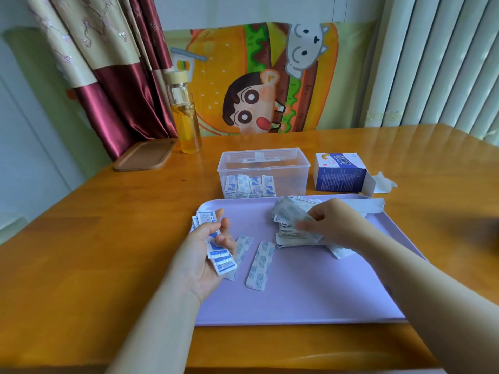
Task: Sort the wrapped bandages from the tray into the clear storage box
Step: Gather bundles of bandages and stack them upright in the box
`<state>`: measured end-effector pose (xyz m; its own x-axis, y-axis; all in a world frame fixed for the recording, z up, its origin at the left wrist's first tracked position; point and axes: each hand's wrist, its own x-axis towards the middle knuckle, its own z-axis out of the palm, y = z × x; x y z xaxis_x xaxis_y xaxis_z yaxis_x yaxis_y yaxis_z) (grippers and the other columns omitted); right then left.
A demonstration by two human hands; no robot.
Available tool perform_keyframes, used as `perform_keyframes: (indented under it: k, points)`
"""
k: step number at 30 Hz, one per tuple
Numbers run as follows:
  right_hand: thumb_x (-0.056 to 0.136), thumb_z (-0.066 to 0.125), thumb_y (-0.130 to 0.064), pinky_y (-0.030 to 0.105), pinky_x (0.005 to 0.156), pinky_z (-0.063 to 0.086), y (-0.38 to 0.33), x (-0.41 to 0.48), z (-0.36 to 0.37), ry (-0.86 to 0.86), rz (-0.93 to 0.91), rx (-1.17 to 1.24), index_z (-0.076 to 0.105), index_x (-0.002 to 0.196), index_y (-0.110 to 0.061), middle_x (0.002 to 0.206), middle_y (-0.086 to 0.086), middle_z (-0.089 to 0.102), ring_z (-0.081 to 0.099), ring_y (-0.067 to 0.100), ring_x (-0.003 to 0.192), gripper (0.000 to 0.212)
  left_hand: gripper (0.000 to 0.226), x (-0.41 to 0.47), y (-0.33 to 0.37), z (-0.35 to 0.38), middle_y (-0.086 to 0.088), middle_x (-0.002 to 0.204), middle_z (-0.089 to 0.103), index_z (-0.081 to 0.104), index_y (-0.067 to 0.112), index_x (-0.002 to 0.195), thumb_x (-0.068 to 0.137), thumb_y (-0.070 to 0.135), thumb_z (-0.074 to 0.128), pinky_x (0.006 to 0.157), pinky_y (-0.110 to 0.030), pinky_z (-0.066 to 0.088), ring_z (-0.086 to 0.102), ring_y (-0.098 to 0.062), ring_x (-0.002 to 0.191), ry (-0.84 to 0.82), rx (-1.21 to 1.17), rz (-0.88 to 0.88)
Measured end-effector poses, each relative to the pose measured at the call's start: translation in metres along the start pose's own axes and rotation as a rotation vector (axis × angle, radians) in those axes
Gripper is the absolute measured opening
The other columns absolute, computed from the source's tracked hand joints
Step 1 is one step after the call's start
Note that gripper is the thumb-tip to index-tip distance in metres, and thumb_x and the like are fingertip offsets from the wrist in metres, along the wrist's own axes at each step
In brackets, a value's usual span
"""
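Your left grip (205,244) curls round a loose fan of bandages (221,263); add more and they'll slip. Mid-frame, your right grip (334,225) pinches blurred wrappers off the pile (289,234) and may drag extras.

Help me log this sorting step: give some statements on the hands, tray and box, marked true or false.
1. The left hand holds a bunch of wrapped bandages. True.
2. The clear storage box is empty. False: a row of bandages stands inside along its front.
3. The right hand pinches a wrapper above the pile on the tray. True.
4. Two loose strips lie on the table outside the tray. False: they lie on the tray, between the hands.
5. The blue carton stands left of the box. False: it stands to its right.
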<state>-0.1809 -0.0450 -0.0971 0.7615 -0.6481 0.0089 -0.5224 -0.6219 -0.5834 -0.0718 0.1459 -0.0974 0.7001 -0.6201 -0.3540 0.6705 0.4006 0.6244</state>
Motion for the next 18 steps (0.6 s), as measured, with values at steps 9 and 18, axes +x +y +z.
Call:
perform_keyframes:
  k: [9,18]
  points:
    - [0.083,0.066,-0.039,0.024,0.07,0.035,-0.027,-0.039,0.014,-0.263,-0.05,0.575,0.072,0.079,-0.005,0.07,0.004,0.064,0.051,0.011,0.066,0.034,0.007,-0.001,-0.017,0.017,0.0,0.067,0.047,0.058,0.012,0.082,0.088,0.013,0.062,0.037,-0.013,0.026,0.034,-0.003,0.042,-0.143,0.552,0.135]
    - [0.091,0.057,-0.03,0.013,0.055,0.037,-0.039,-0.042,0.017,-0.208,-0.109,0.504,0.065,0.099,-0.025,0.071,-0.011,0.066,0.048,-0.001,0.053,0.012,0.006,0.012,0.014,0.005,0.002,0.071,0.061,0.064,0.018,0.086,0.084,0.015,0.069,0.048,-0.016,0.035,0.049,-0.011,0.059,-0.155,1.15,0.278]
